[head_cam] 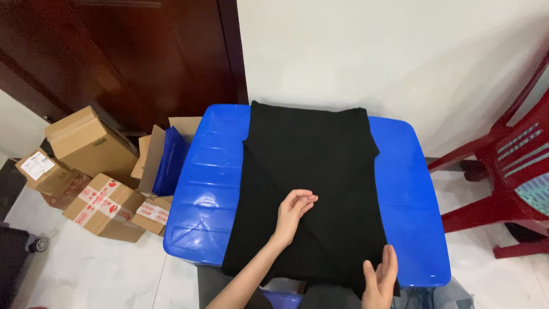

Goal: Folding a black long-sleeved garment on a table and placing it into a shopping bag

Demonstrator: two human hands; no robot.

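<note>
Both hands' fingers (302,200) lie open on black cloth (311,189), seemingly ungripped, boxes (97,171) beside.

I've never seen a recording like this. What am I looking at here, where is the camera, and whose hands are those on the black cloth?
There is no machine here: the single picture comes from a camera worn on a person's head, looking down at their own two bare hands. In front of them is a blue plastic table with a black garment spread on it, its sides folded inward. The left hand rests on the middle of the cloth, fingers curled. The right hand lies at the garment's near right corner, fingers open. Neither hand clearly grips anything. To the left, on the floor, sit cardboard boxes; to the right stands a red chair. Behind are a white wall and a dark wooden door.
</note>
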